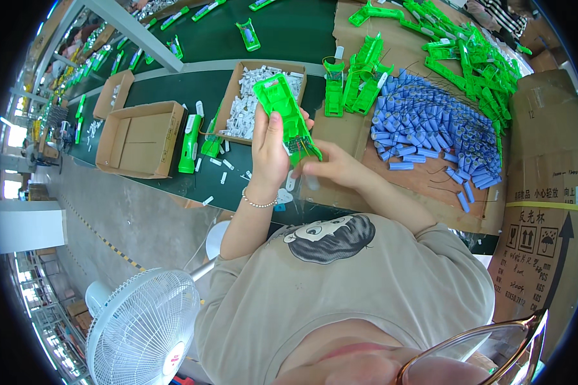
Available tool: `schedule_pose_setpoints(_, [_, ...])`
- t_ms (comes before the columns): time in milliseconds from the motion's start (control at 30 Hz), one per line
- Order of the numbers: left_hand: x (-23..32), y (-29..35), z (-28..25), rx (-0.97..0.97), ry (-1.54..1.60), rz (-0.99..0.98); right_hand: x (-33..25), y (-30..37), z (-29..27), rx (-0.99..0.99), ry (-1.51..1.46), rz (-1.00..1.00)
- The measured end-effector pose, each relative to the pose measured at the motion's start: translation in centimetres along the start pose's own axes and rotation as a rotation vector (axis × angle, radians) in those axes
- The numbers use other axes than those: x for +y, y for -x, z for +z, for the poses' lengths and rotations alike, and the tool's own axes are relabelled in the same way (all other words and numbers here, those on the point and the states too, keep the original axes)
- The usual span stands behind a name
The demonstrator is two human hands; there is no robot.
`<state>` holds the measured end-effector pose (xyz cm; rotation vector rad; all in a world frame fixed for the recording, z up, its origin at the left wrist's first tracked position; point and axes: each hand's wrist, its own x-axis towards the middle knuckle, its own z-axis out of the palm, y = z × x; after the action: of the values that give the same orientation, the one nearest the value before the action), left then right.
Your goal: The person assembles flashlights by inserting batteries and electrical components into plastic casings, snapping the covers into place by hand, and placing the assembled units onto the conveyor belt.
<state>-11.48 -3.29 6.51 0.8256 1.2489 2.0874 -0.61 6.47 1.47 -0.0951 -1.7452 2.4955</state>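
Note:
Upright in my left hand (pixel 268 151) is a green plastic flashlight shell (pixel 280 101), its hollow side up, with the thumb along its edge and fingers wrapped behind. At its lower end sits a small circuit board (pixel 298 145) with thin wires. My right hand (pixel 338 165) has its fingers closed at that lower end, by the board; whether they also pinch a wire is hidden. Just below the fingers, a small white plastic part (pixel 291 180) lies on the table. Behind the shell, an open cardboard box (pixel 226 110) holds many small white parts.
To the right lie a heap of blue cylindrical batteries (pixel 424 122) with wires and a pile of green shells (pixel 475 70). An empty cardboard tray (pixel 138 138) and a green flashlight (pixel 189 144) are left. A white fan (pixel 144 327) stands lower left; a tall carton (pixel 542 212) stands right.

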Motion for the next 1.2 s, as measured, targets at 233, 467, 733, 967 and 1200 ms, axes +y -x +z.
schedule_pose_setpoints(233, [0.1,-0.3,-0.9,0.135,0.196,0.000,-0.1,0.8,-0.7,-0.093,-0.003,0.258])
schedule_pose_setpoints(467, [-1.2,-0.3,-3.1,0.111,-0.588,0.234,-2.5,4.7,-2.5,0.043,-0.210,-0.062])
schedule_pose_setpoints(733, [-3.5,2.8,-0.9,-0.248,-0.313,-0.092,-5.0,4.2,-2.2,0.045,-0.090,-0.002])
schedule_pose_setpoints(967, [-3.9,2.5,-0.7,-0.363,-0.554,0.076,-3.7,3.8,-2.5,0.250,-0.125,0.073])
schedule_pose_setpoints(1200, [-4.4,3.2,0.4,-0.402,-0.444,-0.167,-3.4,3.6,-3.3,0.738,0.619,-0.210])
